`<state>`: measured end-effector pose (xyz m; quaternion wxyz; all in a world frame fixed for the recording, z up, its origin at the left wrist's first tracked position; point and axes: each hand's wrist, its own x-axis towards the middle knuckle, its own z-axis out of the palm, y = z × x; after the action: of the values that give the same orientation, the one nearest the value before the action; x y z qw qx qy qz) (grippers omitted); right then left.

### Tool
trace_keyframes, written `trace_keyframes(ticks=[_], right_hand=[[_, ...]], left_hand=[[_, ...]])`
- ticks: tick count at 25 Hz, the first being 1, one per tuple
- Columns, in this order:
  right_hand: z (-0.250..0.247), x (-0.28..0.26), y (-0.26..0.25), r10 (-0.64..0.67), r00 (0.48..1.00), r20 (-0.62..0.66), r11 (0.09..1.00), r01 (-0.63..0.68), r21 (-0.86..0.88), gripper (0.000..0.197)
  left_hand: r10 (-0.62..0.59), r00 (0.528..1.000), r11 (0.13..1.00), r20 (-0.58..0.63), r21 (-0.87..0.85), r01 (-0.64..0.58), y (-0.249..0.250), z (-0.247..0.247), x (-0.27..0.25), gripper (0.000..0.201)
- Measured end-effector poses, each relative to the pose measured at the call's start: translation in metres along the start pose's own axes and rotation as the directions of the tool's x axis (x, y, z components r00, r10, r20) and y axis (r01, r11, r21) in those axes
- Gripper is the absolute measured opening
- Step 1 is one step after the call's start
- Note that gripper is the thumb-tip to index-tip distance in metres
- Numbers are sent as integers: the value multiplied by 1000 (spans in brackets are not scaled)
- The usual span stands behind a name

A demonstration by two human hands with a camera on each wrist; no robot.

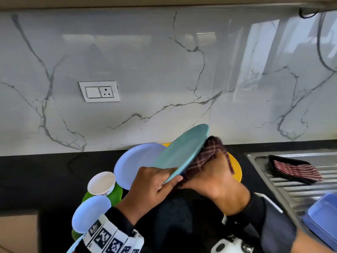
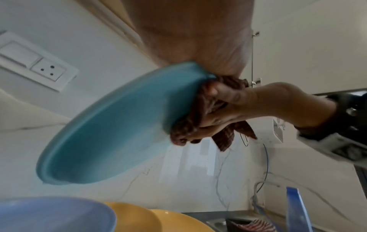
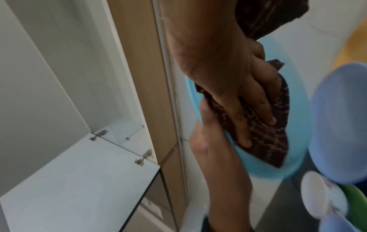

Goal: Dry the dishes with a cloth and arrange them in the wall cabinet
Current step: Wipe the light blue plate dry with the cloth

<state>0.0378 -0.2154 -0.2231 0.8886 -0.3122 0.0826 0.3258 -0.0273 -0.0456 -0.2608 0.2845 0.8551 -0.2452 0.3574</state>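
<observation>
- The teal plate [image 1: 182, 152] sits at the centre of the head view, lifted off the black desk [image 1: 45, 179] and tilted, its far edge pointing to the upper right.
- The left hand [image 1: 153, 185] grips the plate's near rim, thumb lying on the upper face and fingers curled beneath the edge.
- The right hand [image 1: 211, 176] presses a dark maroon checked cloth [image 1: 206, 156] against the plate's underside; in the right wrist view its fingers [image 3: 256, 108] lie spread and nearly straight over the cloth, with the thumb tucked around a fold (so the cloth is held, not merely pushed).
- In the left wrist view the plate [image 2: 111, 130] fills the middle, with the cloth [image 2: 190, 124] bunched at its right edge under the right hand [image 2: 248, 106].
- Behind the teal plate, low in the head view, a lavender plate [image 1: 135, 163] leans over a yellow plate [image 1: 236, 167], which shows just to its right.
- A white paper cup [image 1: 101, 183] sits on a green dish [image 1: 116, 194] at lower left, beside a small lavender plate [image 1: 90, 213].
- At right, a steel sink drainboard [image 1: 291, 189] carries a black tray [image 1: 273, 159] holding a red striped cloth [image 1: 297, 170]; a blue container [image 1: 322, 216] sits in the lower right corner.
- A white switch and socket plate [image 1: 99, 91] is mounted on the marble backsplash [image 1: 164, 70] at centre left.
- The right wrist view shows an open white cabinet [image 3: 59, 78] with hinges on the left side.
</observation>
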Motion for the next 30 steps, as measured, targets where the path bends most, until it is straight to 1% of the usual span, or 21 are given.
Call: trace_keyframes(ticks=[2, 3, 4, 5, 7, 8, 9, 10, 11, 13, 14, 15, 16, 18, 20, 21, 24, 27, 28, 29, 30], right_hand=[[7, -2, -24, -126, 987, 99, 986, 114, 119, 56], [6, 4, -34, -211, 977, 40, 971, 205, 122, 52], [-1, 12, -40, -249, 968, 35, 961, 242, 133, 49], [-8, 15, -40, -246, 964, 100, 964, 233, 127, 46], [-23, 6, -36, -283, 940, 191, 959, 280, 38, 46], [-29, 4, -30, -308, 925, 224, 934, 338, -114, 41], [-25, -4, -14, -252, 922, 293, 898, 336, -285, 31], [-21, -8, -4, -200, 940, 275, 882, 296, -367, 16], [-13, -16, 4, -155, 956, 250, 936, 222, -272, 19], [3, -24, 24, -63, 906, 418, 998, 65, 9, 42], [7, -18, 31, -32, 905, 423, 999, 11, 50, 49], [13, -18, 30, 72, 960, 270, 997, -76, 5, 58], [12, -16, 30, 127, 974, 188, 988, -107, -114, 66], [-4, -10, 26, 184, 944, 275, 983, -171, -69, 72], [-12, -15, 12, 96, 948, 303, 991, -118, 57, 76], [-9, -21, 4, 36, 958, 286, 998, -49, 36, 74], [-18, -11, -12, -104, 985, 134, 979, 125, -162, 62], [-33, -1, -10, -231, 971, -60, 923, 200, -330, 57], [-41, 2, -7, -284, 954, -97, 912, 238, -333, 46], [-47, 1, -5, -323, 940, -111, 907, 275, -318, 31], [-53, -1, -4, -357, 928, -108, 904, 314, -291, 20]], left_hand=[[59, 998, 998, 19, 31, -59, 9, -4, -11, 42], [89, 996, 995, 18, 34, -90, 16, -4, -16, 45], [116, 993, 993, 6, 20, -116, 25, -3, -19, 45], [139, 990, 990, -10, -12, -139, 35, -2, -20, 42], [198, 980, 977, -34, -70, -200, 53, 1, -17, 37], [224, 974, 971, -36, -82, -226, 59, 2, -13, 40], [238, 971, 967, -36, -84, -240, 62, 4, -10, 44], [237, 971, 968, -37, -74, -239, 61, 6, -6, 47], [218, 975, 974, -36, -53, -220, 58, 9, -3, 50], [140, 990, 990, -29, 19, -140, 42, 11, 0, 51], [96, 995, 994, -29, 59, -94, 31, 10, 0, 51], [59, 998, 994, -24, 94, -57, 19, 7, -1, 53], [37, 999, 992, -12, 121, -35, 7, 3, -5, 57], [34, 999, 986, 35, 165, -40, -10, -5, -16, 62], [75, 994, 972, 85, 217, -92, -14, -12, -28, 61], [123, 986, 959, 110, 242, -146, -12, -14, -34, 59], [309, 931, 883, 194, 306, -357, 1, -14, -44, 56], [349, 899, 814, 264, 391, -431, 19, -22, -37, 61], [307, 923, 827, 232, 416, -379, 17, -30, -34, 61], [211, 967, 855, 141, 452, -253, 16, -41, -28, 62], [57, 998, 885, -13, 464, -44, 8, -53, -26, 65]])
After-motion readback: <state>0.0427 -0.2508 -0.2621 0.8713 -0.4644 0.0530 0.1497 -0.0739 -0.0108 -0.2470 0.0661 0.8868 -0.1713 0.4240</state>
